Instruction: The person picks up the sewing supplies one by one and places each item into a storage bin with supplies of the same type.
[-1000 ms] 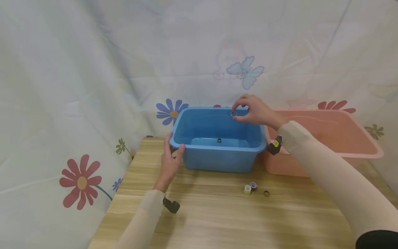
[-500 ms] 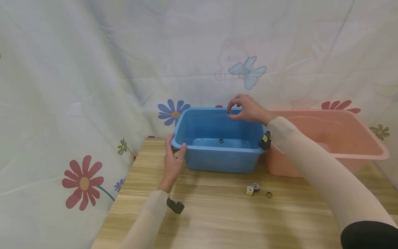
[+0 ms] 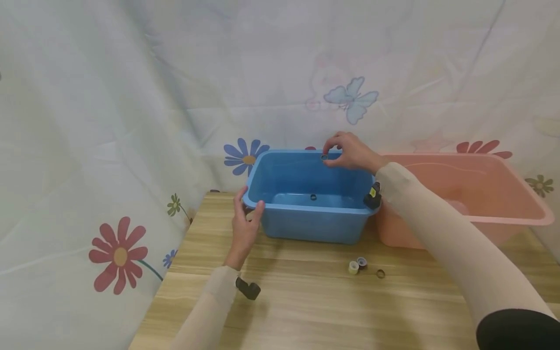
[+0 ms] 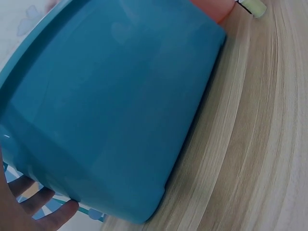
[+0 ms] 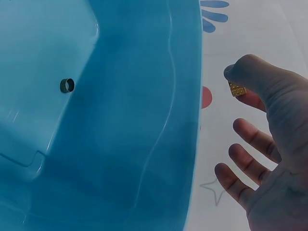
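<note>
My right hand (image 3: 353,153) pinches a small ring (image 3: 324,157) between thumb and index finger, above the back part of the blue tub (image 3: 315,224). In the right wrist view the pinched ring shows gold with a dotted pattern, partly covered by the thumb; the other fingers are spread apart. A dark patterned ring (image 5: 67,85) lies on the tub's floor. My left hand (image 3: 244,236) grips the tub's front left corner, thumb at the front and fingers round the left side, as the left wrist view also shows.
A pink tub (image 3: 472,236) stands right of the blue one. On the wooden table (image 3: 306,301) in front lie a pale yellow roll (image 3: 353,267), a purplish roll (image 3: 361,263) touching or close to it, and another dark ring (image 3: 380,274). A flowered curtain (image 3: 175,97) hangs behind.
My right hand with the ring has moved a little left over the blue tub, and the ring has turned slightly. My left hand stays on the corner. The head view has shifted slightly.
</note>
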A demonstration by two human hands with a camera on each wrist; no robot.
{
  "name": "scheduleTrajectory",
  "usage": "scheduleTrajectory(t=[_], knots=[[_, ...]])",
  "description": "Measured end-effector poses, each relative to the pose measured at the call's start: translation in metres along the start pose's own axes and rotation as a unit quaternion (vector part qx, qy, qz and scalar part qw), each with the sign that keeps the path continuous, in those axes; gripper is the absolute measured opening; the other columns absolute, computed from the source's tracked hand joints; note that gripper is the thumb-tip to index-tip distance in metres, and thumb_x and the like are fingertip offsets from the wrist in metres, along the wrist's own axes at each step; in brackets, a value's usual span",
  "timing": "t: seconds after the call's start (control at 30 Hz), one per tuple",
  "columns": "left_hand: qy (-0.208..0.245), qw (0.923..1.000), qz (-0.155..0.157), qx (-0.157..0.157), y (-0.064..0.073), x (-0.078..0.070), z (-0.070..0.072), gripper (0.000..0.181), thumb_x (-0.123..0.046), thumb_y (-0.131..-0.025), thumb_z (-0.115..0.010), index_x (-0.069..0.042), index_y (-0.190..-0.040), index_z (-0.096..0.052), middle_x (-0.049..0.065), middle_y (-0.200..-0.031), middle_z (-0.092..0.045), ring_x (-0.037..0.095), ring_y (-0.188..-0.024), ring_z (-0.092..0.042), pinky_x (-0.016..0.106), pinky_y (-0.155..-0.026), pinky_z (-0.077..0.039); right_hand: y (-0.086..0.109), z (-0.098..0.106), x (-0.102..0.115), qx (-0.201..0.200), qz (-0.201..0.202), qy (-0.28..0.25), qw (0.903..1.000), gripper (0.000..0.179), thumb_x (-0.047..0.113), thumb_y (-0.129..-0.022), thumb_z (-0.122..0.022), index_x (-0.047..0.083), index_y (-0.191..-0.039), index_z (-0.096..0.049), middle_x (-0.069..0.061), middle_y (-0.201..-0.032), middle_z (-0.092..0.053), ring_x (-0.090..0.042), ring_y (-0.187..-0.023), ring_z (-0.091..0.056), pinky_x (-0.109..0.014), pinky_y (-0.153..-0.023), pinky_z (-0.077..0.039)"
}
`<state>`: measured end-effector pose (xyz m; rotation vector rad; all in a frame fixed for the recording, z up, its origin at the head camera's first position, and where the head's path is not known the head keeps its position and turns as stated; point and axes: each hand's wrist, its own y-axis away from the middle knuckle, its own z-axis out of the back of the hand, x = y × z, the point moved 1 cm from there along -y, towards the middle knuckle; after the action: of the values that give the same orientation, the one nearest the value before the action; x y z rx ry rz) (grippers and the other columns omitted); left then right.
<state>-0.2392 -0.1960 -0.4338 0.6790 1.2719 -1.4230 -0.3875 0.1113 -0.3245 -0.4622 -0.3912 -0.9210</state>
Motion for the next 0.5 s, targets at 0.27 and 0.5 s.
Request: scheduleTrajectory(t=[0.27, 0.5], knots=[[0.001, 1.0, 0.0, -0.003, -0.0001, -0.0006, -0.0018, 0.063, -0.026, -0.105, -0.059, -0.01, -0.157, -0.028, 0.03, -0.148, -0.048, 0.042, -0.127, -0.055, 0.058, -0.103, -0.046, 0.0004, -0.0002, -0.0064, 0.01, -0.007, 0.017, 0.9998, 0.043, 0.025, -0.09, -0.079, 0.008, -0.128, -0.068, -0.015, -0.133, -0.061, -0.04, -0.123, -0.053, -0.055, -0.101, -0.048], [-0.008, 0.9999, -0.01, -0.003, 0.0012, -0.0019, -0.0021, 0.063, -0.028, -0.106, -0.058, -0.009, -0.158, -0.027, 0.029, -0.15, -0.047, 0.043, -0.127, -0.055, 0.059, -0.103, -0.046, 0.0015, -0.0008, -0.0067, 0.013, -0.002, 0.016, 0.9998, 0.047, 0.027, -0.091, -0.079, 0.007, -0.131, -0.065, -0.015, -0.136, -0.06, -0.039, -0.125, -0.053, -0.056, -0.103, -0.047]])
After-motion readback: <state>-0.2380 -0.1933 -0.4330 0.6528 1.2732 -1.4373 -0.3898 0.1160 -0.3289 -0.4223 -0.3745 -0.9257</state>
